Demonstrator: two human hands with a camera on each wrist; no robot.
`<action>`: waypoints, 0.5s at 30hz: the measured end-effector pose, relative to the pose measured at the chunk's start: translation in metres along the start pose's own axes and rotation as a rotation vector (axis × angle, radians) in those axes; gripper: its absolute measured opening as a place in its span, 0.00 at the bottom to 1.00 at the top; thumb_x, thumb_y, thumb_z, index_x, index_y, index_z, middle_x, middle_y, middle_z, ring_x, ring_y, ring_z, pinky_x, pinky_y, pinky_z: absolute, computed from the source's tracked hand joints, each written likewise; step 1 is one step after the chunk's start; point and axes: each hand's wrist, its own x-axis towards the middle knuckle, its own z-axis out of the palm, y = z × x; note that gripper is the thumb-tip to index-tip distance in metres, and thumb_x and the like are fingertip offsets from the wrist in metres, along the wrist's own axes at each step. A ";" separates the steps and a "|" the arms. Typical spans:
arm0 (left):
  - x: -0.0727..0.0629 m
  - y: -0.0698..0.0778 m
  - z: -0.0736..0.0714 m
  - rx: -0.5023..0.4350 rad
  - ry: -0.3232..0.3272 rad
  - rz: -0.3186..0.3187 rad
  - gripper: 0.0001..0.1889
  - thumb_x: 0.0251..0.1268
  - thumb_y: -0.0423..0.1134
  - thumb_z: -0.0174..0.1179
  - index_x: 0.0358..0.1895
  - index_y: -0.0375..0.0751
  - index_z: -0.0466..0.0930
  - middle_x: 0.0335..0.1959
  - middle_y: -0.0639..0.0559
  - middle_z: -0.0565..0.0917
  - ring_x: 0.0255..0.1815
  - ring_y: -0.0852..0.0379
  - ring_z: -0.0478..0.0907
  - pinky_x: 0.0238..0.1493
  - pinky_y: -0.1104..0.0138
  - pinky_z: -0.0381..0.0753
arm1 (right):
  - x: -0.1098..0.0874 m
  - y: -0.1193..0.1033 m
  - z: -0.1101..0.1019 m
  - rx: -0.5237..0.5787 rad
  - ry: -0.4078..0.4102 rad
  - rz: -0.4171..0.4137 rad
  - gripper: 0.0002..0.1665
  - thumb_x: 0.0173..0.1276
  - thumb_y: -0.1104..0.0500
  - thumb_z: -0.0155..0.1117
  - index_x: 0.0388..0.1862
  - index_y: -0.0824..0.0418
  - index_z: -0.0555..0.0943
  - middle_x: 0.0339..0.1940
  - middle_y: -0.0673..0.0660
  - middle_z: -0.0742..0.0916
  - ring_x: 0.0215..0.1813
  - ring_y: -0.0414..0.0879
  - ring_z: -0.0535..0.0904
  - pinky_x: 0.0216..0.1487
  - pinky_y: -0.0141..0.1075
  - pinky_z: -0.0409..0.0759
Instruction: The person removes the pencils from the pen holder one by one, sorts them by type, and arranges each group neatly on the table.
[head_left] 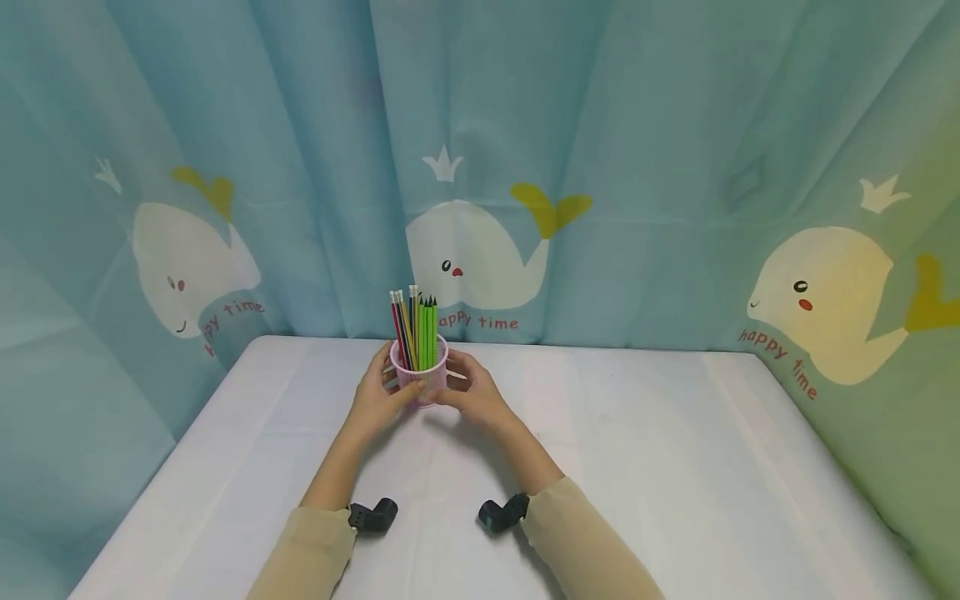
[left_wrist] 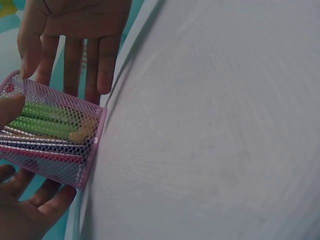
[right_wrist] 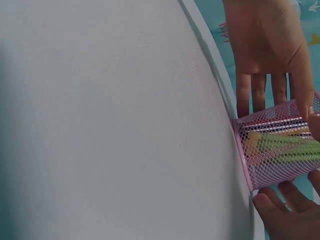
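Both hands hold a pink mesh pencil cup [head_left: 422, 379] between them, upright, near the far side of the table. The left hand [head_left: 375, 393] grips its left side, thumb at the front and fingers round behind. From the right, the right hand [head_left: 476, 392] holds it with its thumb toward the front. In the cup stand several green pencils [head_left: 428, 333] with black tips up, and red, dark and yellow pencils [head_left: 402, 332] with white eraser ends up. Through the mesh in the left wrist view the green pencils [left_wrist: 45, 120] show. Whether the cup's base touches the table cannot be told.
A white cloth covers the table [head_left: 637, 467]. Behind it and at both sides hangs a blue-green curtain [head_left: 660, 125] with printed whales. Black wrist cameras [head_left: 373, 517] are strapped at both beige sleeve cuffs [head_left: 322, 533].
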 end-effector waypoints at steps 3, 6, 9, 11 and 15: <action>-0.001 0.002 0.002 0.000 0.000 -0.009 0.45 0.63 0.35 0.69 0.78 0.40 0.50 0.75 0.35 0.61 0.72 0.32 0.65 0.70 0.45 0.71 | -0.001 0.001 -0.003 -0.013 0.007 0.011 0.43 0.61 0.63 0.72 0.74 0.58 0.65 0.70 0.65 0.74 0.69 0.63 0.74 0.68 0.51 0.76; -0.002 0.005 0.004 0.001 -0.018 -0.032 0.44 0.62 0.34 0.69 0.77 0.39 0.51 0.74 0.35 0.62 0.71 0.32 0.66 0.69 0.46 0.71 | -0.005 0.002 -0.006 -0.026 0.011 0.022 0.42 0.61 0.63 0.72 0.74 0.58 0.66 0.70 0.65 0.75 0.68 0.62 0.74 0.68 0.50 0.76; -0.002 0.007 0.006 0.001 -0.046 -0.038 0.44 0.61 0.34 0.69 0.76 0.38 0.52 0.73 0.34 0.64 0.71 0.32 0.66 0.69 0.46 0.72 | -0.010 0.004 -0.011 -0.026 0.024 0.027 0.42 0.62 0.64 0.71 0.74 0.59 0.65 0.70 0.65 0.74 0.68 0.63 0.74 0.67 0.51 0.76; -0.002 0.008 0.008 -0.003 -0.060 -0.033 0.43 0.61 0.34 0.69 0.75 0.38 0.53 0.72 0.34 0.65 0.70 0.32 0.67 0.69 0.47 0.73 | -0.013 0.004 -0.014 -0.018 0.032 0.027 0.42 0.62 0.64 0.70 0.74 0.61 0.64 0.71 0.66 0.74 0.68 0.64 0.73 0.68 0.52 0.75; -0.003 0.010 0.012 -0.004 -0.065 -0.033 0.42 0.60 0.34 0.70 0.74 0.37 0.55 0.71 0.34 0.66 0.70 0.32 0.68 0.68 0.46 0.73 | -0.020 0.001 -0.019 -0.018 0.031 0.026 0.42 0.63 0.64 0.70 0.74 0.62 0.63 0.71 0.67 0.73 0.69 0.66 0.72 0.69 0.54 0.74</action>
